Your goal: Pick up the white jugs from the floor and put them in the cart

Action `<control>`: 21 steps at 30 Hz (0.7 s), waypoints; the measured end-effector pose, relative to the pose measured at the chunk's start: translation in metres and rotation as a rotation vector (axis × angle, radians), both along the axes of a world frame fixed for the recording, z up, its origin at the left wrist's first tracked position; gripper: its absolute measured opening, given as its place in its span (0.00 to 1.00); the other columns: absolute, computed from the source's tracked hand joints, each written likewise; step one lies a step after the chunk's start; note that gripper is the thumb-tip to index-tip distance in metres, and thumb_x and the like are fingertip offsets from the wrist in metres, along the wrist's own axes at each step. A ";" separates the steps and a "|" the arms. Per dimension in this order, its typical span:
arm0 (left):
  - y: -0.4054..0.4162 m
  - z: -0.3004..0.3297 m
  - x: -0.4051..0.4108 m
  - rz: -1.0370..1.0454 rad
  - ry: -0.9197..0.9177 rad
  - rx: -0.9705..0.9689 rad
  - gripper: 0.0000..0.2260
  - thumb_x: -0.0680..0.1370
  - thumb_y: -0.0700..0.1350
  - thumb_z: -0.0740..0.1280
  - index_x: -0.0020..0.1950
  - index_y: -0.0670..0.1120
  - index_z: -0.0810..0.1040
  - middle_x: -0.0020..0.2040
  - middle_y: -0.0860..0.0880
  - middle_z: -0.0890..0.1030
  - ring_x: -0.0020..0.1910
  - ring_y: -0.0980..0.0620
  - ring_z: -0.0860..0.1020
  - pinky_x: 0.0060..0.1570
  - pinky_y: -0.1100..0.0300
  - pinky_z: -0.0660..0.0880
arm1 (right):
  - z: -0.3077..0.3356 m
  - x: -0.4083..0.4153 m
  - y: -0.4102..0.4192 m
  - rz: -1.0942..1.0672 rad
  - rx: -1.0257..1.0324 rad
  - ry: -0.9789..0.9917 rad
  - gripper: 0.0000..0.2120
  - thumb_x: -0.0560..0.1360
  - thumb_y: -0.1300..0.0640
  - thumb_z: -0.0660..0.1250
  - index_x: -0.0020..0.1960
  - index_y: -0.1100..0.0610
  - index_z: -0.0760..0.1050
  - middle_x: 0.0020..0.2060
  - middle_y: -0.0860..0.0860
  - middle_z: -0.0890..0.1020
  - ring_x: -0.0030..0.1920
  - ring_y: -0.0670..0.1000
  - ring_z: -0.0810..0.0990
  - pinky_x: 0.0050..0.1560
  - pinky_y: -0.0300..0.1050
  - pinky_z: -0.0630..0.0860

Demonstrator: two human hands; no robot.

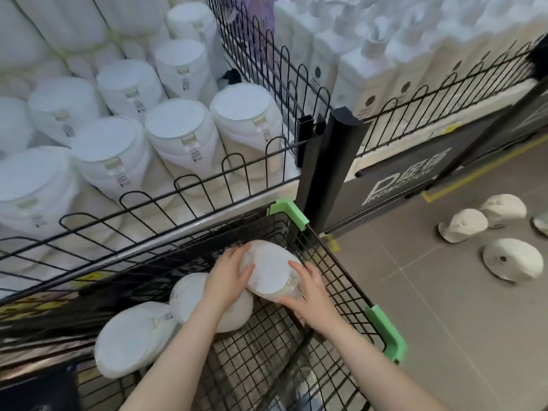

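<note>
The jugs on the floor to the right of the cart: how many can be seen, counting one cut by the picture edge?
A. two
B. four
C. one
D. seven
B: three whole jugs lie on the floor, and a fourth is cut by the right edge.

Bright even light, soft blur, wide-angle bending at edges.

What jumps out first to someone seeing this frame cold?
Both hands, left hand and right hand, clasp a white jug over the far right corner of the black wire cart, with two more jugs lying inside. Next, the jugs on the floor at right, and the packed shelf of white jugs behind the wire fence at upper left.
</note>
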State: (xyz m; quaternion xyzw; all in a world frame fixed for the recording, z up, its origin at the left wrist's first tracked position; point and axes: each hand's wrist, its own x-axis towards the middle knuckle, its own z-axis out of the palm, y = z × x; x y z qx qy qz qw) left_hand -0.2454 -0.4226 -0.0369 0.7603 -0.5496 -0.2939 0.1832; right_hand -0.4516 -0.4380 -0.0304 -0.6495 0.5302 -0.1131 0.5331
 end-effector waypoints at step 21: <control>-0.077 0.187 -0.310 -0.610 0.113 -0.172 0.12 0.73 0.51 0.69 0.54 0.49 0.75 0.46 0.55 0.77 0.45 0.56 0.77 0.50 0.58 0.74 | 0.188 -0.343 -0.008 -0.372 -0.052 0.182 0.09 0.75 0.57 0.67 0.55 0.53 0.76 0.48 0.49 0.79 0.50 0.48 0.77 0.52 0.34 0.69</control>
